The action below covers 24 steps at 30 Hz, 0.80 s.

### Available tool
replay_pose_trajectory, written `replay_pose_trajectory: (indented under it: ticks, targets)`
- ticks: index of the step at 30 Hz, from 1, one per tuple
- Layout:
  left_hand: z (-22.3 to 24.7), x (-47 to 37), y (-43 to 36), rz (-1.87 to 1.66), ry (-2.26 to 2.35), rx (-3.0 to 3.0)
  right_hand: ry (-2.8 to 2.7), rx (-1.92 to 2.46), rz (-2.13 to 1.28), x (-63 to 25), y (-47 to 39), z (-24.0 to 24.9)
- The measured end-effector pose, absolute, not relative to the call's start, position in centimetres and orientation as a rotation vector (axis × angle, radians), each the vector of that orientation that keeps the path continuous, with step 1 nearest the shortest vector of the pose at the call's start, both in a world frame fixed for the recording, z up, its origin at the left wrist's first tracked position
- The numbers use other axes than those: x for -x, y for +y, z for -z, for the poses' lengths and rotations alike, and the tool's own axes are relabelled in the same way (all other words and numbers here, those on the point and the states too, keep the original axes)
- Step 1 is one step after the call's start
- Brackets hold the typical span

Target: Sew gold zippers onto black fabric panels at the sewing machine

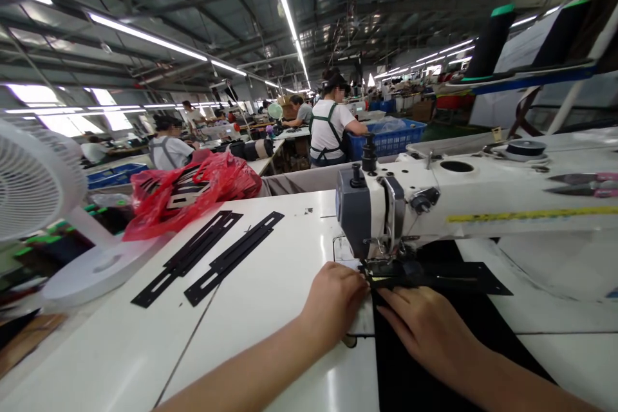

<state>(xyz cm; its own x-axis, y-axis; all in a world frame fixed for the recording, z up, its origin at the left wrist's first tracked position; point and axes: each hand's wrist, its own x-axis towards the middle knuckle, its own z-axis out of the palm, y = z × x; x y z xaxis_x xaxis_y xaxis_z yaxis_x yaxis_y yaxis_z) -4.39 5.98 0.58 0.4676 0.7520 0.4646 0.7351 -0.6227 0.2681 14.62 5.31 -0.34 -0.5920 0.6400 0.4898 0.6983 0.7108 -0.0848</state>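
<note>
My left hand (337, 296) is closed, its bent fingers at the left end of a black strip (463, 277) under the needle area of a white sewing machine (483, 190). What lies between those fingertips is mostly hidden. My right hand (429, 322) grips the near side of the strip, its fingers close together over a wide black fabric piece (400, 376). This fabric runs under the strip and down towards me. On the white table to the left lie several black slotted strips (234, 257).
A red plastic bag (193, 193) and a white fan (96, 264) stand at the left. Thread snips (584, 183) and a bobbin-like spool (525, 149) rest on the machine. Thread cones (492, 45) are at upper right. Beyond are co-workers and a blue crate (391, 140).
</note>
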Motion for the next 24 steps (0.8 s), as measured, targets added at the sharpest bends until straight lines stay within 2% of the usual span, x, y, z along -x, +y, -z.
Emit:
replay_pose_trajectory:
  ticks: [4,9,15,24]
  targets:
    - [0.3,4.0,5.3,-0.789,1.276,-2.831,-2.407,0.936,0.256,-14.8,4.4,0.0]
    - [0.2,3.5,4.8,-0.7,1.432,-2.89,-2.298,0.906,0.507,-14.9,5.1,-0.4]
    - [0.0,3.5,4.8,-0.704,1.381,-2.895,-2.383,0.882,0.362,-15.0,6.0,0.9]
    - [0.2,3.5,5.3,-0.808,1.31,-2.936,-2.383,0.861,0.275,-15.0,6.0,0.1]
